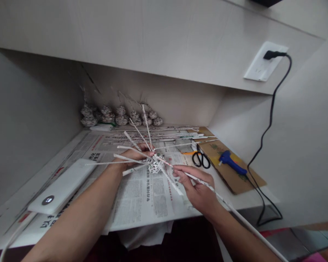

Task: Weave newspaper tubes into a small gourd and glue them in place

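Note:
A small woven piece of rolled newspaper hangs just over the newspaper-covered table, several pale paper spokes fanning out from it. My left hand grips it from behind and to the left, fingers closed at the base of the spokes. Between the thumb and fingers of my right hand is a long rolled paper strip, closed in a pinch. One end of that strip meets the woven piece; the other trails past my right forearm toward the lower right.
Finished woven gourds line the back wall. Loose paper rods lie before them. To the right are black-handled scissors and a blue glue gun on cardboard, its cord running up to an outlet. A white corded device lies left.

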The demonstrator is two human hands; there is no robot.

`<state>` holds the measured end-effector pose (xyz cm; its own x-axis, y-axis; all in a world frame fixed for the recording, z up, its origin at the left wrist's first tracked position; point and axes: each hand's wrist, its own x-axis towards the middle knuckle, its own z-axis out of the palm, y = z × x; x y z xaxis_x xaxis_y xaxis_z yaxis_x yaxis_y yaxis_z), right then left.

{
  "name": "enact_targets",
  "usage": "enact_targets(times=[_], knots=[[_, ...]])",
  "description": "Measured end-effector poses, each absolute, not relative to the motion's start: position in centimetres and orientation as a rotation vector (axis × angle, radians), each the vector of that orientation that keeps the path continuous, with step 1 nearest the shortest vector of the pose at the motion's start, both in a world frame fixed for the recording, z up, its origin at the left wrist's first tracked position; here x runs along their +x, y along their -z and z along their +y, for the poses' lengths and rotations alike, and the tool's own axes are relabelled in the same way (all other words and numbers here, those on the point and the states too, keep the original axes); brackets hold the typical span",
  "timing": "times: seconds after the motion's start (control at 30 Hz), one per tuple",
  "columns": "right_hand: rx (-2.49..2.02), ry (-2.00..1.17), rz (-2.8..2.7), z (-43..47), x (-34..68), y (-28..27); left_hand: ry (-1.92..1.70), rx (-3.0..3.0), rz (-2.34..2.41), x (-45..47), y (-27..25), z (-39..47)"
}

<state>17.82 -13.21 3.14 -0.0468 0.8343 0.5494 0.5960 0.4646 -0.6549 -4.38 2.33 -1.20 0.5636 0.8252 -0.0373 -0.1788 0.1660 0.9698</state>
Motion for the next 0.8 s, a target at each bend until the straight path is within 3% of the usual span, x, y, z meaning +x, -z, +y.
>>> enact_targets(times=[0.53, 0.8], knots=[[-1.227, -0.200, -1.797, -13.8, 17.6, -4.7, -0.777, 1.196, 0.657, -4.6, 1.6, 2.4], [-1.257, -0.451, -1.726, -13.4, 17.6, -4.1, -0.773, 1.192, 0.656, -4.5, 1.4, 2.5]])
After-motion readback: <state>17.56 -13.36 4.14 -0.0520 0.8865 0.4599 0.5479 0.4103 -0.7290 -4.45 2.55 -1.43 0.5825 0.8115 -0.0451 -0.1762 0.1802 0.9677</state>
